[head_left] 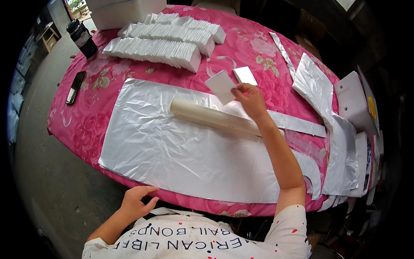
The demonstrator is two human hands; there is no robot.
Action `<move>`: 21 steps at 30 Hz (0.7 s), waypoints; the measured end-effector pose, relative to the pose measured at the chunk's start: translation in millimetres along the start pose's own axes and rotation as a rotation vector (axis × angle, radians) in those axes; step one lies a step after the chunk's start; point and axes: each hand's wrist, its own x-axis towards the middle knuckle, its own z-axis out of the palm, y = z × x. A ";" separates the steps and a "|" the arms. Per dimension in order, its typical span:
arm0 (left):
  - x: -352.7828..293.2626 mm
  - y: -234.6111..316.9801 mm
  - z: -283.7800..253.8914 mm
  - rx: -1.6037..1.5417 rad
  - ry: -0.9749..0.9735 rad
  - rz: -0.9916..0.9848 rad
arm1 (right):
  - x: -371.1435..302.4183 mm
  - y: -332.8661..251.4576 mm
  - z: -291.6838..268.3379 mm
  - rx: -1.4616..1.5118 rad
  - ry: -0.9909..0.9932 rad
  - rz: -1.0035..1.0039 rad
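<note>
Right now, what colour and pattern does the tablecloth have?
The tablecloth is pink and floral, best seen in the head view.

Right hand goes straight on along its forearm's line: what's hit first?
Probably the small stack of white squares just beyond the right hand, which grips a white square sheet. Height is unclear; it might pass above.
</note>
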 end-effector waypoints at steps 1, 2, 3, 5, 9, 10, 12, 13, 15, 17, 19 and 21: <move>0.6 2.8 2.3 -0.022 -0.019 -0.020 | 24.5 19.7 -18.3 0.150 0.071 0.019; 1.0 4.2 3.7 -0.045 -0.033 -0.046 | 40.5 29.9 -33.9 0.087 0.144 0.057; 3.3 5.0 4.7 -0.041 -0.033 0.003 | 55.0 48.4 -52.7 -0.075 0.168 0.055; 5.0 6.3 5.6 -0.055 -0.039 -0.004 | 69.3 68.4 -64.3 -0.263 0.190 0.141; 6.8 5.9 5.2 -0.047 -0.049 -0.010 | 75.3 86.0 -63.0 -0.511 0.285 0.149; 6.4 5.7 5.1 -0.046 -0.052 -0.019 | 71.2 83.3 -58.5 -0.544 0.310 0.125; 7.7 5.5 6.4 -0.054 -0.045 -0.014 | 62.2 75.7 -56.9 -0.651 0.374 0.003; 7.9 5.8 7.2 -0.058 -0.045 -0.013 | 54.4 69.7 -55.7 -0.704 0.405 -0.055; 10.1 6.9 8.7 -0.045 -0.059 -0.012 | 28.3 48.6 -49.9 -0.538 0.260 -0.101; 14.2 8.0 9.9 -0.026 -0.067 0.018 | -10.1 18.6 -41.1 -0.418 0.088 -0.102; 23.8 9.6 14.6 -0.010 -0.084 0.095 | -59.4 12.3 -42.6 -0.471 -0.041 -0.132; 35.4 14.5 19.3 -0.001 -0.127 0.193 | -100.9 15.9 -47.8 -0.620 -0.053 -0.208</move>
